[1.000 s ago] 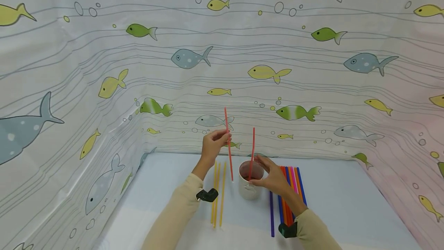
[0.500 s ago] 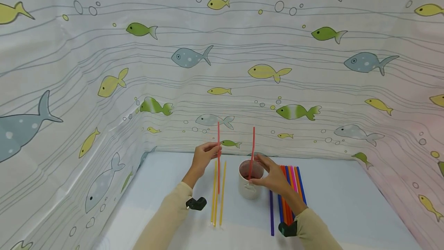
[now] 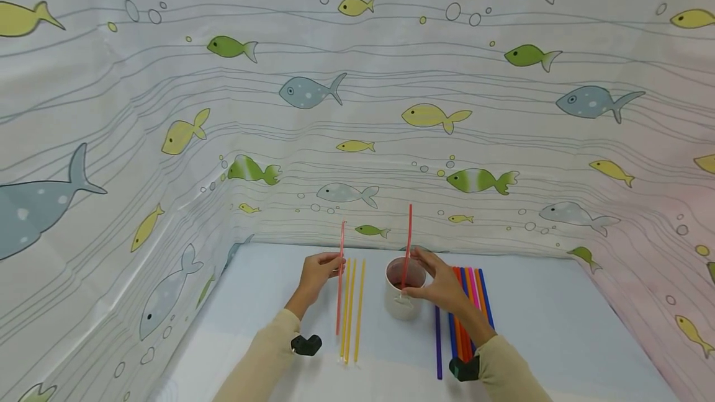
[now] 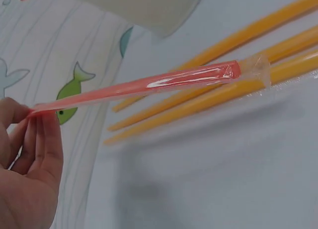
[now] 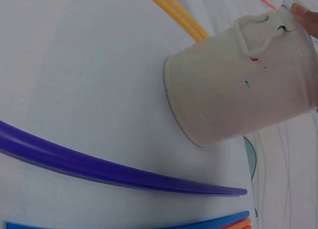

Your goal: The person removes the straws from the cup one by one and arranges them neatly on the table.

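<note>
My left hand [image 3: 317, 276] pinches a red straw [image 4: 194, 77] near its middle, in thumb and fingertips. The left wrist view shows clear wrapping around this straw, extending past its end. It is held above the table, just left of several yellow straws [image 3: 359, 312] lying side by side. My right hand [image 3: 438, 279] grips the rim of a white metal pot [image 5: 233, 90] with a small side handle, thumb at the near side and fingers behind. Another red straw [image 3: 409, 231] stands in the pot, leaning slightly; its lower end is hidden inside.
A purple straw [image 3: 438, 346] lies right of the pot. Beyond it, a row of blue, orange, red and pink straws [image 3: 461, 330] lies partly under the right forearm. The pale table [image 3: 547, 327] ends against a fish-printed curtain [image 3: 491, 129] at the back and sides.
My left hand has moved left and down with the wrapped red straw, from beside the pot, across the yellow straws, to their left. My right hand keeps its grip on the pot.
</note>
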The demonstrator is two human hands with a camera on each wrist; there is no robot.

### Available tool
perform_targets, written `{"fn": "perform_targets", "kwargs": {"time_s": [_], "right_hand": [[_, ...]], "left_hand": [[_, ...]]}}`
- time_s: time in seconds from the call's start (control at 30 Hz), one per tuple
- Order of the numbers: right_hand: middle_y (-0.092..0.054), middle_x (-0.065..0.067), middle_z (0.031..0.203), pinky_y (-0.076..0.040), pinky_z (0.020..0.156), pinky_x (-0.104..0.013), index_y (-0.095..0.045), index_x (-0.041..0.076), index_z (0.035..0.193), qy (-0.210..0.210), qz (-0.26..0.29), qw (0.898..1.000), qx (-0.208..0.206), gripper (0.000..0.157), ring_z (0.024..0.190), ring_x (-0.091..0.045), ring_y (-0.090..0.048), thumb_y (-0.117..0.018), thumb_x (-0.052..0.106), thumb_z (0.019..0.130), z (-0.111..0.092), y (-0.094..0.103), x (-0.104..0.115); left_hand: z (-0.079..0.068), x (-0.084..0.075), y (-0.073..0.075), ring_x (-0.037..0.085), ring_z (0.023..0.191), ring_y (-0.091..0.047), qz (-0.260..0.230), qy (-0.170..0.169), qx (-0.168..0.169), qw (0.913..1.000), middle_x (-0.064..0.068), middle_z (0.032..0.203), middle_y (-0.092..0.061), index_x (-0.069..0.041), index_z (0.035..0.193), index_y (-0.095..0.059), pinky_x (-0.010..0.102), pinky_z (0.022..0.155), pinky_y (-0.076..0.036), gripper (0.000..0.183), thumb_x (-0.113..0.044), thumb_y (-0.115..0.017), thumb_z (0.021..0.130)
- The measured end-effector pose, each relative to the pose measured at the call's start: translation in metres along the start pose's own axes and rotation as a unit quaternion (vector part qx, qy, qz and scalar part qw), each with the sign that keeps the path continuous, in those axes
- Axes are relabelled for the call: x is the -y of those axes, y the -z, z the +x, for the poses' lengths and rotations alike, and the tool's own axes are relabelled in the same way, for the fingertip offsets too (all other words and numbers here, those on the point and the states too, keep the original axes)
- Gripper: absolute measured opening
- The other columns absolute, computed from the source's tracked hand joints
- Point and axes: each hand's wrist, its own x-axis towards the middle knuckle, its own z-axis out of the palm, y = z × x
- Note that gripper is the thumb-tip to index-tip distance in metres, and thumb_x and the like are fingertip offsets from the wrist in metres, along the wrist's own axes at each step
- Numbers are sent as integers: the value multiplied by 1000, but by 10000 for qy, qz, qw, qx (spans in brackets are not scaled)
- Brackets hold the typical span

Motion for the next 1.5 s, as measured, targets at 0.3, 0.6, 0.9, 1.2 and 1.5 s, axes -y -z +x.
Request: {"fn": "perform_targets", "kwargs": {"time_s": [0.3,0.6,0.9,1.2,1.5], "right_hand": [[-49,-23,139,-35,107,-52,-37,1,148,-36,-25,10000,-76,95,134,-38,-41,-89,19,71,-1,-1,-2],[-49,-21,141,-35,107,-53,-36,1,149,-29,-51,9999,-90,96,135,-38,-40,-89,21,71,-1,-1,-2],[-49,-23,140,-33,108,-52,-36,0,149,13,32,10000,-26,91,135,-39,-40,-87,11,74,0,-2,1],[-49,-24,139,-33,109,-52,-37,0,148,119,-29,9999,-38,92,134,-38,-41,-88,16,73,1,0,1],[-49,-24,139,-33,109,-52,-38,1,148,42,-51,10000,-67,90,134,-38,-42,-87,13,73,0,-1,3]], "left_hand": [[-6,22,9,23,86,-70,252,130,-148,9995,19,100,-70,12,112,-66,32,75,-60,29,-8,-69,91],[-15,38,11,20,81,-69,878,307,-305,9952,13,92,-72,5,105,-71,30,69,-60,24,-11,-73,88],[-14,51,13,15,73,-69,1316,216,-454,9900,8,85,-73,1,101,-74,27,64,-59,24,-15,-79,83],[-14,53,11,15,72,-70,1307,202,-440,9902,9,84,-73,2,98,-73,27,63,-60,23,-13,-80,82],[-20,54,8,16,66,-69,1695,-39,-497,9843,9,79,-72,3,95,-73,26,60,-59,22,-12,-80,81]]}}
